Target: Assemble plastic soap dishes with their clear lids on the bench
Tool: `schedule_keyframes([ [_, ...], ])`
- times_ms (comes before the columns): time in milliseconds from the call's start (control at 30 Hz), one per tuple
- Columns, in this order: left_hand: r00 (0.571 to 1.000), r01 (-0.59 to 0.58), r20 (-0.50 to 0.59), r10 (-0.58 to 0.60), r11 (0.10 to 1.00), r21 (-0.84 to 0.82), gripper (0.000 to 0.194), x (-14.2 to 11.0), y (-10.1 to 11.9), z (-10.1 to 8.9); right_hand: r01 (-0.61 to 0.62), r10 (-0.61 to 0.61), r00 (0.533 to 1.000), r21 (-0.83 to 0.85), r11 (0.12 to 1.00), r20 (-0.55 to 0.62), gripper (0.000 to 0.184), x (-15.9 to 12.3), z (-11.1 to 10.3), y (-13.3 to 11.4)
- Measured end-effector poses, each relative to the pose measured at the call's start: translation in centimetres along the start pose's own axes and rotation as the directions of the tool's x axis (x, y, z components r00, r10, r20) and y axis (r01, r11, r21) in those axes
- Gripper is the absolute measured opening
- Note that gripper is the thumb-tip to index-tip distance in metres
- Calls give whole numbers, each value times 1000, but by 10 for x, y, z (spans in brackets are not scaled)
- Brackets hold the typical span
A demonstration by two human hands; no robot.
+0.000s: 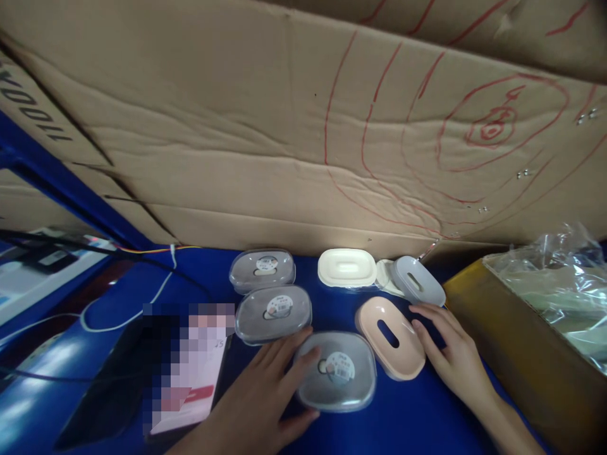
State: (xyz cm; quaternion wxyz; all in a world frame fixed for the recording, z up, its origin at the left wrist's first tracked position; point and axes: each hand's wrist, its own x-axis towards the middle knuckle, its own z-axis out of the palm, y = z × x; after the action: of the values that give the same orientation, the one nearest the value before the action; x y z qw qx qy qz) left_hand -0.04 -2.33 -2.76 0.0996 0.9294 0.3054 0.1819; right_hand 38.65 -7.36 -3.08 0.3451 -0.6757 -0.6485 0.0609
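Note:
My left hand (265,385) is spread over the left edge of a grey soap dish (358,385) with a clear cover and round label. One finger lies on its top, the thumb is by its near edge, and other fingertips reach a second grey soap dish (249,319). A third such grey dish (239,268) sits behind. My right hand (455,354) has its fingers apart beside a peach dish with an oval slot (408,347). Its fingertips are close to a pale grey slotted piece (429,287); contact is unclear. A cream dish (348,268) stands at the back.
A cardboard wall (213,126) with red drawn rings rises behind the blue tabletop (393,417). On the right stands an open carton (512,322) with clear plastic bags (564,284). A pink-and-white item, partly blurred (203,373), and a white cable (156,297) lie left.

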Motion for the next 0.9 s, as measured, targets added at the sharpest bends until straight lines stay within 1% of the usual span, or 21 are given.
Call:
schedule_keyframes([
  [67, 1000, 5, -19, -4, 1000, 25, 77, 1, 0, 1, 88, -90, 995, -55, 995, -34, 28, 0, 0, 0],
  [133, 1000, 13, -29, -12, 999, 46, 73, 1, -1, 1, 134, -137, 990, -91, 987, -24, 26, 0, -1, 1],
  [267, 998, 34, -48, -30, 995, 90, 67, 2, -1, 2, 203, -196, 978, -138, 969, 67, 35, -8, 1, -1],
  [333, 997, 48, -59, -43, 994, 98, 65, 2, -1, 3, 245, -224, 964, -154, 957, 146, 46, -13, 3, -7],
  [433, 995, 66, -76, -58, 993, 99, 62, 2, -2, 5, 315, -256, 926, -194, 929, 278, 72, -20, 8, -21],
  [500, 994, 68, -89, -59, 993, 101, 61, 3, -2, 6, 350, -271, 907, -223, 910, 322, 83, -22, 11, -28],
  [567, 993, 69, -100, -58, 992, 105, 61, 4, -1, 7, 360, -276, 906, -241, 901, 321, 79, -23, 13, -31],
  [633, 993, 68, -105, -56, 992, 111, 61, 5, 0, 7, 354, -272, 905, -229, 907, 326, 69, -23, 9, -27],
  [700, 993, 71, -105, -59, 990, 118, 62, 6, 1, 7, 341, -253, 898, -204, 918, 361, 62, -23, 1, -18],
  [800, 992, 80, -109, -67, 989, 121, 60, 6, 1, 6, 293, -196, 896, -200, 935, 397, 60, -22, -18, -4],
  [900, 992, 75, -112, -63, 992, 106, 61, 7, 1, 5, 263, -176, 903, -182, 947, 392, 57, -12, -30, -4],
])
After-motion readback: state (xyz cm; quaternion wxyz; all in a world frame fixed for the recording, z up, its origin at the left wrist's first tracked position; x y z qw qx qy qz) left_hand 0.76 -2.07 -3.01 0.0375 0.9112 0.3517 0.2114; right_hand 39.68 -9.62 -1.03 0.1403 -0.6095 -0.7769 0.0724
